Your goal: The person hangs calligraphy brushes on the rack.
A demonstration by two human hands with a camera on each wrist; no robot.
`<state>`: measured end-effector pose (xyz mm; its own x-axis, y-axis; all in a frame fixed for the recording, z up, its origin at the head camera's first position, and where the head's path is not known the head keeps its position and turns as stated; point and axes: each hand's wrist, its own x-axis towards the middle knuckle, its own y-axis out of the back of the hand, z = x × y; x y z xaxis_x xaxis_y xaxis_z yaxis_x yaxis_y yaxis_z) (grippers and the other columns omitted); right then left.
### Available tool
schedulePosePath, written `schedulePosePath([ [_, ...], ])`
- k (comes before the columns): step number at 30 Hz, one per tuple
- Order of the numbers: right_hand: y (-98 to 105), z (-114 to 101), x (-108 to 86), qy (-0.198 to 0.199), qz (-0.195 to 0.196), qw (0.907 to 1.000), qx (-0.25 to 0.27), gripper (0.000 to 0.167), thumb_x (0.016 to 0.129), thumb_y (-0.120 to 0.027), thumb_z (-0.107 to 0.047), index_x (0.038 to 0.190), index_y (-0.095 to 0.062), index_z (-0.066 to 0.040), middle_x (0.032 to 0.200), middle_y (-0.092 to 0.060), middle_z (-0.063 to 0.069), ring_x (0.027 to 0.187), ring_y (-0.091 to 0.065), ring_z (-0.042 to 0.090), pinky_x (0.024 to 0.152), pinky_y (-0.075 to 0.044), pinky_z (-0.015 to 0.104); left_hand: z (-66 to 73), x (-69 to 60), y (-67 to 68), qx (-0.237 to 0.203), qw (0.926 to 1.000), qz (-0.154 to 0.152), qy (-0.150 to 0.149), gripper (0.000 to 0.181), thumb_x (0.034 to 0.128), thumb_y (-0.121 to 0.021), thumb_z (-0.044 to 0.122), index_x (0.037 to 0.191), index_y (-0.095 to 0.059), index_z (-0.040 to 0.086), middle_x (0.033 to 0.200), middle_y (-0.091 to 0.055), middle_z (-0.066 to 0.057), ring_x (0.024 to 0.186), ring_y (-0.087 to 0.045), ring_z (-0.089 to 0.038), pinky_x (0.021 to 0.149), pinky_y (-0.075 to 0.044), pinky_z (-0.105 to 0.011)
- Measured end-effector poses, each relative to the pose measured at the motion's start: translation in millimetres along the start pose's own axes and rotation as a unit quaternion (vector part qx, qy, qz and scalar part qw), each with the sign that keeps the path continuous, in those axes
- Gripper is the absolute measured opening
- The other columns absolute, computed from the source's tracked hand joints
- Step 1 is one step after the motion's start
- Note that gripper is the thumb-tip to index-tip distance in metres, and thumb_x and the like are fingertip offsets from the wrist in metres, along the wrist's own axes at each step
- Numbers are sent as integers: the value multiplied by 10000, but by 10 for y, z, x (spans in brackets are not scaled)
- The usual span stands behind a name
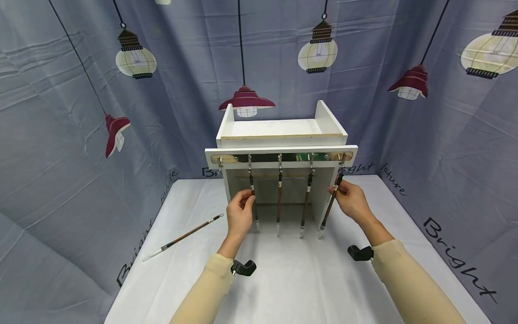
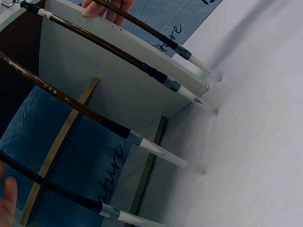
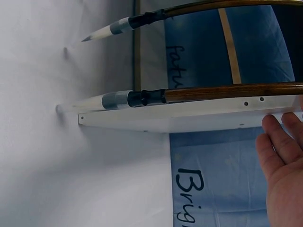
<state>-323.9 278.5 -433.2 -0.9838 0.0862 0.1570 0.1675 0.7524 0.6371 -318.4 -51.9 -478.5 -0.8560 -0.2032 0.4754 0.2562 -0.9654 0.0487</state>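
Note:
Several writing brushes hang tips down from hooks on the front rail (image 1: 263, 150) of a white wooden rack. My left hand (image 1: 239, 217) pinches the leftmost hanging brush (image 1: 256, 211) by its handle; the left wrist view shows only fingertips at its edge. My right hand (image 1: 353, 200) is at the rightmost hanging brush (image 1: 329, 204), fingers behind the handle, beside the side panel (image 3: 199, 118). In the right wrist view its fingers look relaxed; whether they touch that brush is unclear. Between them hang a middle brush (image 1: 279, 193) and another brush (image 1: 307, 193). Clear caps cover the tips.
Another capped brush (image 1: 186, 235) lies slantwise on the white tabletop (image 1: 299, 288), left of my left hand. An unused hook (image 1: 220, 162) is at the rail's left end. The rack's upper tray (image 1: 279, 128) sits behind the rail. A lamp-patterned curtain (image 1: 182, 112) surrounds the table.

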Motion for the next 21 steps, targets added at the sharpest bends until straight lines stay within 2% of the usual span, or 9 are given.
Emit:
schedulePosePath([
  [6,-10,-9,-9,-87,-16,10000,8,482,1082,-537,-396,1356,-608,-5,1380,-625,285,1292,-577,484,1014,-507,650,-14,-32,47,-11,10000,49,19,201,969,-713,69,1164,-730,26,1095,-743,-170,998,-704,-319,806,-543,-164],
  [10,-9,-13,-16,-102,-30,9999,37,481,1081,-539,-398,1348,-612,-4,1376,-627,287,1288,-579,482,1014,-508,647,-48,-79,170,-81,9999,-32,-83,225,962,-726,88,1184,-732,51,1121,-731,-148,1025,-708,-284,849,-558,-146],
  [14,-9,-6,-12,-51,-9,10000,26,483,1079,-540,-405,1331,-619,-2,1363,-635,288,1272,-590,478,1001,-515,639,-111,-120,369,56,9994,-115,-329,226,983,-717,162,1185,-738,63,1118,-726,-113,1019,-710,-243,876,-571,-166],
  [19,-11,13,2,-36,11,10000,-5,483,1076,-543,-414,1312,-625,-1,1350,-643,285,1257,-596,471,986,-520,633,-233,-133,688,616,9966,-93,-537,258,1022,-677,214,1187,-741,27,1127,-746,-110,981,-725,-246,857,-574,-195],
  [21,-8,17,3,-7,13,10000,-17,483,1077,-541,-414,1310,-626,0,1347,-646,284,1256,-598,473,985,-520,632,-303,-112,837,860,9948,-52,-539,246,1028,-668,212,1186,-744,39,1122,-751,-107,963,-727,-243,836,-557,-158],
])
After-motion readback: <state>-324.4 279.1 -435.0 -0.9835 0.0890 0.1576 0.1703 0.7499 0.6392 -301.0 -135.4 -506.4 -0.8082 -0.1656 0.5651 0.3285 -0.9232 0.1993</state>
